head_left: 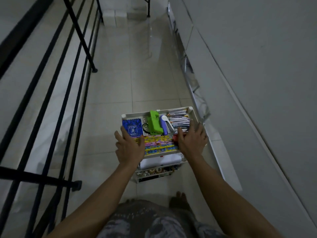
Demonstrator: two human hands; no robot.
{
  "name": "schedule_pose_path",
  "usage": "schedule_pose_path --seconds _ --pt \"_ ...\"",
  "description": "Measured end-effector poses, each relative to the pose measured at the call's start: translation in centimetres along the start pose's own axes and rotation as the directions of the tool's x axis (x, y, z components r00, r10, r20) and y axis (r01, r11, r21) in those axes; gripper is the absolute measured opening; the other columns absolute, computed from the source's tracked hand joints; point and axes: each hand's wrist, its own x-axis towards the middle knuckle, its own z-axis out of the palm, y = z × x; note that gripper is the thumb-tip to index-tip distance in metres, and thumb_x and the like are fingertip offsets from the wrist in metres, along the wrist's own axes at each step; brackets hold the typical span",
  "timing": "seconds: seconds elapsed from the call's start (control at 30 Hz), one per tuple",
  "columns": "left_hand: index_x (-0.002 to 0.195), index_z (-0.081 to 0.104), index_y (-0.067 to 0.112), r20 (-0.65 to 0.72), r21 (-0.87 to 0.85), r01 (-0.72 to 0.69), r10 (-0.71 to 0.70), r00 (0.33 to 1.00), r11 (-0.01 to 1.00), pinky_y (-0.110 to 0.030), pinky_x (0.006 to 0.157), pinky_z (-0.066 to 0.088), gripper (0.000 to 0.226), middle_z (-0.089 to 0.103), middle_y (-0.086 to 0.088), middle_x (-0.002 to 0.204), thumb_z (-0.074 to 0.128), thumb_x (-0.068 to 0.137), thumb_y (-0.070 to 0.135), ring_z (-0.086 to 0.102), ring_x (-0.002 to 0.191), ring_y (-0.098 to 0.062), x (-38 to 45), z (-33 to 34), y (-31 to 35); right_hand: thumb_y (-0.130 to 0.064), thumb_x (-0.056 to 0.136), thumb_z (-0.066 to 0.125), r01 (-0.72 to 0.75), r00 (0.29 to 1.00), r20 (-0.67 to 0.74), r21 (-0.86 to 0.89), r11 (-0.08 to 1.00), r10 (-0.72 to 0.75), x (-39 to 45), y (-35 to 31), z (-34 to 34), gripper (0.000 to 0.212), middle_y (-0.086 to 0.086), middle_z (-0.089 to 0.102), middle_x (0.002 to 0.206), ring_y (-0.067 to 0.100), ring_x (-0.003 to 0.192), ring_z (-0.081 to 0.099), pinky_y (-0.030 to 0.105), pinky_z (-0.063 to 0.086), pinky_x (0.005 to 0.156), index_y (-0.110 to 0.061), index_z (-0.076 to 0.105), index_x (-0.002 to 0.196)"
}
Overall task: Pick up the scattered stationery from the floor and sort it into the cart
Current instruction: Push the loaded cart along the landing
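My hands, left hand (129, 148) and right hand (192, 140), fingers spread, empty, resting on the cart (127, 116) top tray's 6 o'clock side over the pencils (159, 143).

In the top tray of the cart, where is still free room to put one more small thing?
Little room. The only bare patch of the top tray lies at its far edge, between the blue notepad and the green stapler. Elsewhere it is crowded: colourful pencils fill the near half, silver clips the far right corner.

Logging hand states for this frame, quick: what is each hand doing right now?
Left hand: open, fingers spread over the white plastic cart's top tray, holding nothing.
Right hand: open, fingers spread over the tray's right side, holding nothing visible.
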Motion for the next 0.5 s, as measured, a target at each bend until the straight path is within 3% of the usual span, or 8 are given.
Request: schedule_pose_path --seconds 0.13,0.5 --pt "0.148 0.016 0.008 -0.002 -0.007 -0.132 0.132 0.991 0.991 -0.044 0.076 0.047 0.079 0.032 -0.015 0.138 0.049 0.091 0.051 0.054 0.104 -0.039 0.7 -0.4 -0.5 -0.064 0.091 0.038 -0.022 0.999 0.029 -0.033 0.999 0.023 -0.5 0.0 -0.5 0.071 0.016 0.030 0.151 0.038 0.126 0.038 0.048 0.031 0.100 -0.020 0.031 0.146" --pt "0.144 0.027 0.012 0.105 -0.006 -0.355 0.353 0.930 0.935 -0.043 0.088 0.047 0.077 0.039 -0.013 0.140 0.055 0.087 0.055 0.054 0.113 -0.037 6.3 -1.0 0.9 -0.071 0.090 0.024 -0.169 0.963 0.203 -0.045 0.985 0.175 -1.7 -0.8 -1.1 0.081 0.021 0.008 0.157 0.042 0.137 0.022 0.058 0.019 0.107 -0.026 0.002 0.153"
